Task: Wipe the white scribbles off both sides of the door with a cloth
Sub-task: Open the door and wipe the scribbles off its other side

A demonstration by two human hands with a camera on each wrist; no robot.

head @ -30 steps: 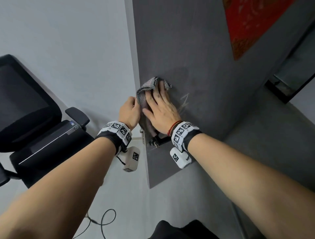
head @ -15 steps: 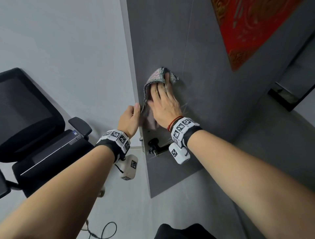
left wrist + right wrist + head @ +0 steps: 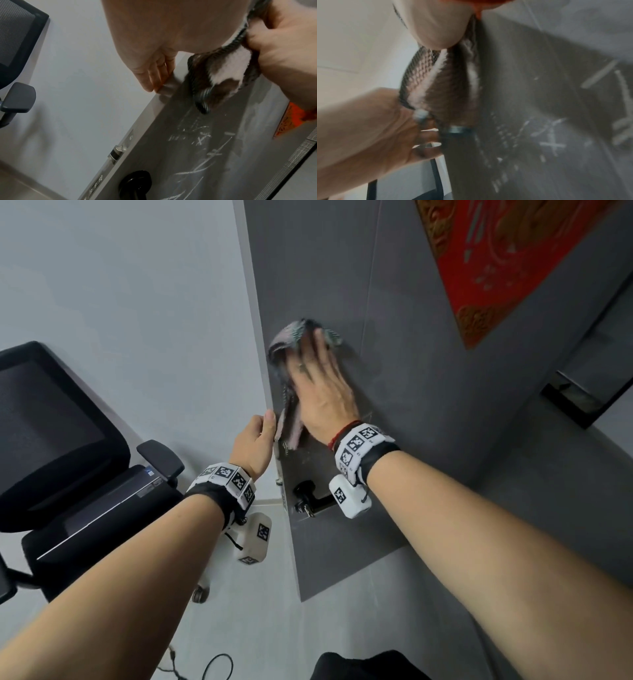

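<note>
My right hand (image 3: 317, 361) lies flat with straight fingers and presses a grey-and-pink checked cloth (image 3: 291, 337) against the dark grey door (image 3: 411, 405), near its free edge and above the black lever handle (image 3: 308, 501). One end of the cloth (image 3: 221, 75) hangs below the palm. White scribbles (image 3: 202, 136) cover the door face under the cloth, blurred in the right wrist view as scribbles (image 3: 553, 144). My left hand (image 3: 262, 436) grips the door's edge just left of the cloth, with its fingers (image 3: 154, 75) on the edge face.
A red and gold decoration (image 3: 513, 268) hangs on the door at upper right. A black office chair (image 3: 61, 457) stands at the left by the white wall. The latch plate (image 3: 118, 150) sits in the door edge. A cable (image 3: 205, 669) lies on the floor.
My right hand has slid the cloth upward along the door, away from the handle. The left hand has shifted slightly up the door edge and still holds it.
</note>
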